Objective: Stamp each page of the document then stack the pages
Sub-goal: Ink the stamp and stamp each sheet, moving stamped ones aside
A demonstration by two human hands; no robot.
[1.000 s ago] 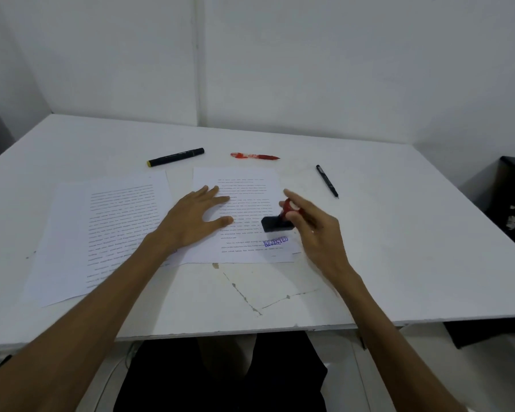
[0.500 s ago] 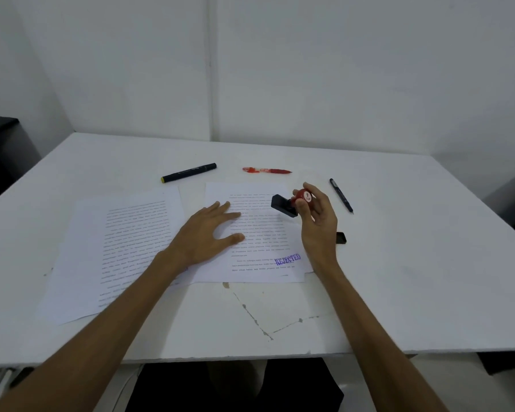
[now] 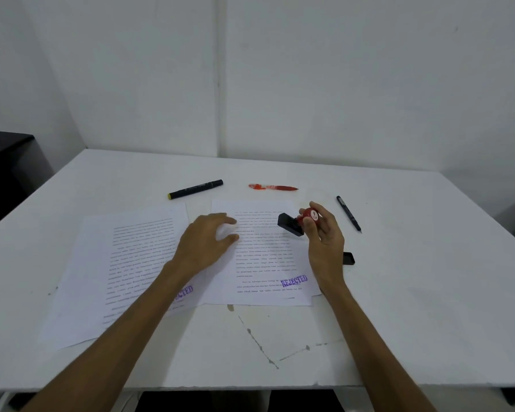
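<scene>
Right hand (image 3: 324, 236): its grip pinches the red knob of the stamp (image 3: 298, 223), thumb and fingers curled round it. The stamp is held off the paper and tilted on its side, black base pointing left, hanging over the upper right part of the right page (image 3: 265, 257).

Left hand (image 3: 205, 242): fingers loosely spread, resting on the left edge of that page, holding it to the surface (image 3: 414, 292); it pinches nothing.

The right page carries a purple "REJECTED" mark (image 3: 294, 281) near its lower right corner. The left page (image 3: 137, 257) lies just beside it, slightly overlapped, with a similar mark partly hidden by the left forearm. A small black item (image 3: 348, 258), possibly the stamp's cover, lies on the surface behind the right wrist.

Assessment: the top pages appear stamped; whether further sheets lie beneath cannot be told. Recommended: set the stamp down away from the paper with its inked face kept off the text, then slide one page squarely over the other, aligning edges without dragging a palm across the fresh ink.

A black marker (image 3: 195, 189), red pen (image 3: 272, 187) and black pen (image 3: 348, 213) lie beyond the pages.
</scene>
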